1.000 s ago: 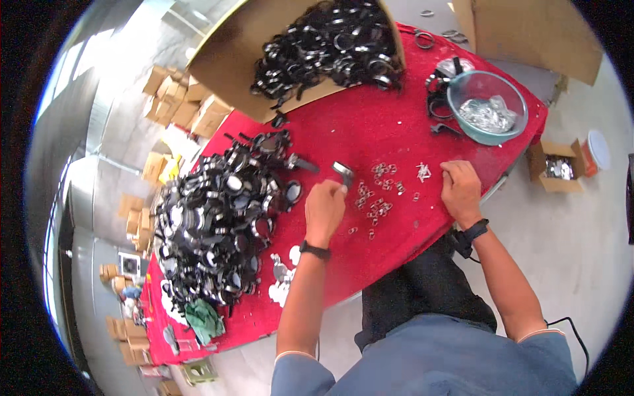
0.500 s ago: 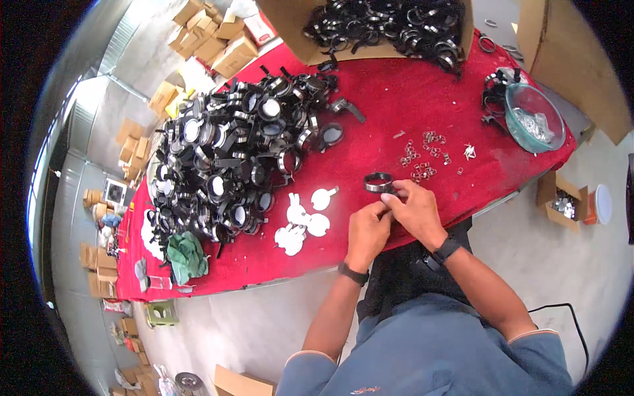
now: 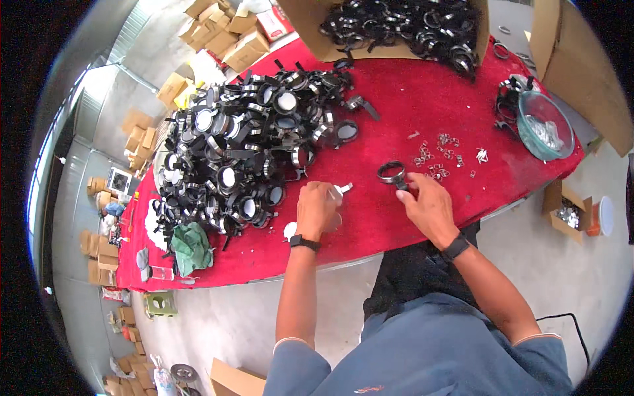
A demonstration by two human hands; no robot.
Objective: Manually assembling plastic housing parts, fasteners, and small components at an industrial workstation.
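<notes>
My right hand (image 3: 430, 206) pinches a black and silver ring (image 3: 391, 173) by the short tab at its near side, holding it a little above the red cloth. Further left, my left hand (image 3: 317, 210) is lowered over several white round tabbed discs (image 3: 340, 191). The hand covers most of these discs, and its bent fingertips are partly hidden and slightly blurred, so a grip does not show. Beyond the ring lie small metal clips (image 3: 441, 156) in a loose group, with a few small white pieces (image 3: 482, 155) beside them.
A large heap of black banded rings (image 3: 231, 152) covers the table's left part. At the back stands a cardboard box (image 3: 396, 53) of similar rings. A clear bowl (image 3: 547, 125) sits at the right edge, and a green cloth (image 3: 191, 249) lies at the front left.
My left hand has left the right hand and moved left onto the white discs. My right hand still holds the ring. The whole view has shifted slightly.
</notes>
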